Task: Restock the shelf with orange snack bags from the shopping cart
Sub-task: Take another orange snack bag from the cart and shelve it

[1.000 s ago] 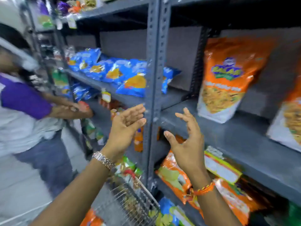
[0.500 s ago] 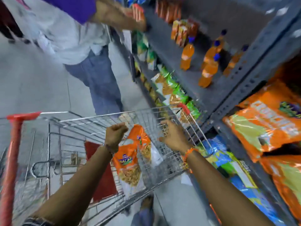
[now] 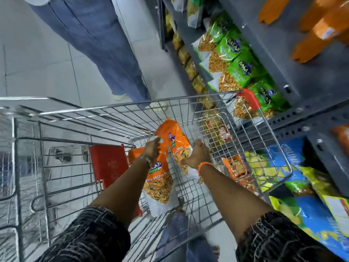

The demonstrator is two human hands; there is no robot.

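Observation:
Two orange snack bags lie in the wire shopping cart (image 3: 132, 108). The upper orange bag (image 3: 175, 136) is tilted up between my hands. My left hand (image 3: 152, 148) curls on its left edge, and my right hand (image 3: 198, 154) grips its right side. A second orange bag (image 3: 160, 183) lies flat on the cart floor under my left wrist. The grey metal shelf (image 3: 279, 53) runs along the right, with more orange bags (image 3: 311, 40) on an upper level.
A person in blue jeans (image 3: 98, 44) stands just beyond the cart's far end. Green snack bags (image 3: 238, 69) and blue bags (image 3: 294, 167) fill the lower shelves right of the cart. A red flap (image 3: 107, 163) stands inside the cart.
The view dropped from the shelf to the cart. Both hands went from open in front of the shelf down into the cart and closed on the upper orange bag.

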